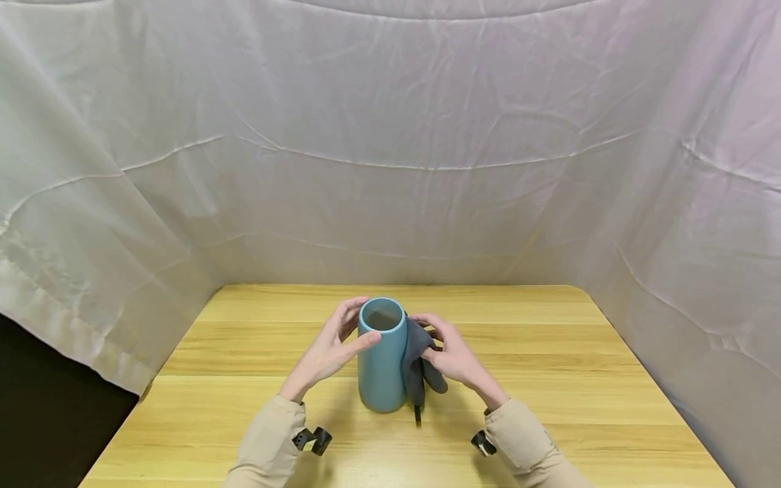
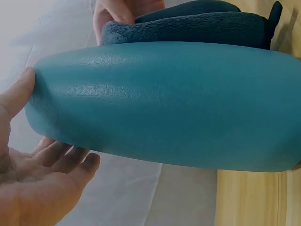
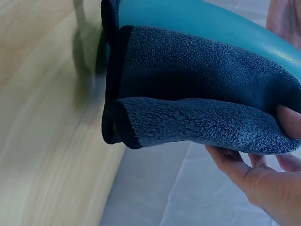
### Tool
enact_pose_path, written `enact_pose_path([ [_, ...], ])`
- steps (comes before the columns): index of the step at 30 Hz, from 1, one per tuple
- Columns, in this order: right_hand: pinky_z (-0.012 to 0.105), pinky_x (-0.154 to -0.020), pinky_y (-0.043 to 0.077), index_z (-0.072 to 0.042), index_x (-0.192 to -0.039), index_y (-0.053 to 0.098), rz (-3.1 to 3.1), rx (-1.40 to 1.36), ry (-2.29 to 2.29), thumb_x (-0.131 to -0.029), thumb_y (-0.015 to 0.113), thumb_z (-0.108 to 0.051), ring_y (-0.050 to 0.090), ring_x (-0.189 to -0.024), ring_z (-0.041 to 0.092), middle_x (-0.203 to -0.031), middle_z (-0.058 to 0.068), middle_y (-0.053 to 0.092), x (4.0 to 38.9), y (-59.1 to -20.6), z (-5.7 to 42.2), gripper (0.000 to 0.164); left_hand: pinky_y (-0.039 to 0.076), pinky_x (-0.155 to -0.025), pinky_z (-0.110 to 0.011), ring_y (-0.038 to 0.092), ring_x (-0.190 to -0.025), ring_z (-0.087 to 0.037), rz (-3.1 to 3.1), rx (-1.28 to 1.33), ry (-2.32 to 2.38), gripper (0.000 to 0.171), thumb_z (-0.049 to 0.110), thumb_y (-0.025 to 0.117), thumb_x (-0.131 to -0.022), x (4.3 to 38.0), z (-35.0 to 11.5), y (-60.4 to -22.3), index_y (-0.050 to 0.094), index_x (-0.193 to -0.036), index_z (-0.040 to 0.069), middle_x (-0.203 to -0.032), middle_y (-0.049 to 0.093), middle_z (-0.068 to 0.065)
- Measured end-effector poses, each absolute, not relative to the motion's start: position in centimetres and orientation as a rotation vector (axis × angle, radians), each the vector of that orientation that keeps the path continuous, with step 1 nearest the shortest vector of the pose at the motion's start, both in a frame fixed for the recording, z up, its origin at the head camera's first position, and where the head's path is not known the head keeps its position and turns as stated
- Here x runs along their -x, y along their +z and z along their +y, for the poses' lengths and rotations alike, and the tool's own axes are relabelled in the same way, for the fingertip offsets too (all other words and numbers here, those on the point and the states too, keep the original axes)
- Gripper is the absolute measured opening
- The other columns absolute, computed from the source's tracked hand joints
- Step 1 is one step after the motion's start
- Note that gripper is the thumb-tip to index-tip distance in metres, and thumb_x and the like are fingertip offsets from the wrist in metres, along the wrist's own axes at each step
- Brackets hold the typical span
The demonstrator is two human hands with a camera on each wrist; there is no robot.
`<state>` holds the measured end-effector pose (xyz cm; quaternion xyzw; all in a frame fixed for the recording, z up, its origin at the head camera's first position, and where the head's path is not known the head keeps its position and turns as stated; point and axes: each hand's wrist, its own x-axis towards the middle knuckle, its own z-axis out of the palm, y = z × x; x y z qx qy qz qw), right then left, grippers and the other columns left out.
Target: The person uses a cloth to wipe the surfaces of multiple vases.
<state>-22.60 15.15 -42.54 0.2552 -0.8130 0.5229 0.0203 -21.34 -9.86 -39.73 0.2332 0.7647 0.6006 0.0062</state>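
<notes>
A tall blue vase [image 1: 382, 369] with a wide open mouth stands upright on the wooden table. My left hand [image 1: 332, 349] holds it near the top, thumb at the front by the rim and fingers round the far left side. In the left wrist view, the vase [image 2: 164, 106] spans the frame, with the left hand [image 2: 44, 183] at its upper end. My right hand [image 1: 450, 349] grips a dark grey cloth [image 1: 415, 362] that hangs against the vase's right side. The right wrist view shows the cloth [image 3: 197, 66] folded over, its fuzzy pile and dark hem plain, with the thumb pressed on it.
The light wooden table [image 1: 525, 400] reaches out on both sides of the vase. Pale grey fabric [image 1: 390, 203] hangs behind and at both sides. A small black device sits on each sleeved wrist. A dark loop [image 1: 417, 415] dangles from the cloth's lower end.
</notes>
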Motion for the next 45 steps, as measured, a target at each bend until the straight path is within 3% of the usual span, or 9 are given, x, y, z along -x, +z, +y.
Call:
enact_pose_path([
  [4,0.043,-0.098,0.054,-0.001,-0.137,0.056,-2.539,-0.794,1.624,-0.089,0.063,0.009,0.062,-0.118,0.040,-0.132,0.023,0.061,22.6,-42.7,15.2,0.049,0.033,-0.122,-0.059,0.044,-0.144,-0.034,2.417,-0.704,1.875,0.062,0.021,0.071,-0.095,21.0,-9.7,-39.5,0.040,-0.148,0.012,-0.147,0.055,-0.012],
  [8,0.046,-0.099,0.053,-0.001,-0.138,0.056,-2.549,-0.794,1.623,-0.090,0.062,0.008,0.061,-0.119,0.041,-0.134,0.023,0.060,22.6,-42.9,15.2,0.049,0.044,-0.112,-0.059,0.049,-0.134,-0.030,2.587,-0.579,1.862,0.064,0.030,0.077,-0.089,20.4,-8.7,-39.3,0.047,-0.144,0.016,-0.143,0.054,-0.008],
  [11,0.050,-0.100,0.053,-0.001,-0.139,0.055,-2.549,-0.792,1.636,-0.091,0.061,0.009,0.060,-0.120,0.041,-0.135,0.024,0.059,22.6,-43.1,15.2,0.050,0.050,-0.102,-0.050,0.051,-0.120,-0.023,2.778,-0.460,1.814,0.070,0.038,0.083,-0.081,20.0,-7.4,-39.2,0.051,-0.139,0.016,-0.134,0.055,-0.007],
  [14,0.052,-0.100,0.053,-0.001,-0.139,0.054,-2.548,-0.796,1.641,-0.091,0.061,0.008,0.060,-0.120,0.042,-0.135,0.024,0.058,22.6,-43.2,15.2,0.050,0.048,-0.093,-0.038,0.049,-0.108,-0.019,2.929,-0.375,1.768,0.074,0.043,0.086,-0.077,19.7,-6.3,-39.3,0.051,-0.136,0.014,-0.125,0.054,-0.007],
  [17,0.051,-0.100,0.053,-0.001,-0.140,0.054,-2.547,-0.794,1.641,-0.091,0.061,0.008,0.061,-0.120,0.041,-0.136,0.024,0.058,22.6,-43.2,15.2,0.050,0.046,-0.088,-0.033,0.049,-0.103,-0.017,3.007,-0.331,1.759,0.074,0.043,0.087,-0.076,19.7,-5.8,-39.4,0.053,-0.134,0.013,-0.121,0.055,-0.006],
  [25,0.049,-0.101,0.053,-0.002,-0.139,0.055,-2.540,-0.781,1.636,-0.091,0.062,0.008,0.059,-0.121,0.040,-0.134,0.023,0.059,22.5,-43.3,15.2,0.050,0.055,-0.096,-0.043,0.058,-0.110,-0.023,2.928,-0.410,1.828,0.069,0.033,0.089,-0.075,20.1,-6.3,-39.5,0.058,-0.133,0.013,-0.121,0.057,-0.008],
  [33,0.044,-0.101,0.053,0.000,-0.138,0.056,-2.529,-0.780,1.618,-0.091,0.063,0.007,0.058,-0.123,0.038,-0.133,0.022,0.061,22.4,-43.3,15.2,0.048,0.052,-0.104,-0.049,0.061,-0.114,-0.026,2.753,-0.504,1.914,0.069,0.024,0.088,-0.077,20.5,-7.3,-39.5,0.057,-0.136,0.012,-0.124,0.064,-0.010],
  [45,0.050,-0.101,0.052,-0.002,-0.139,0.055,-2.541,-0.737,1.669,-0.092,0.061,0.007,0.060,-0.120,0.040,-0.134,0.023,0.059,22.3,-43.5,15.2,0.048,0.045,-0.114,-0.055,0.060,-0.125,-0.032,2.543,-0.692,1.916,0.064,0.017,0.083,-0.083,21.3,-8.9,-39.6,0.055,-0.140,0.015,-0.134,0.063,-0.011],
])
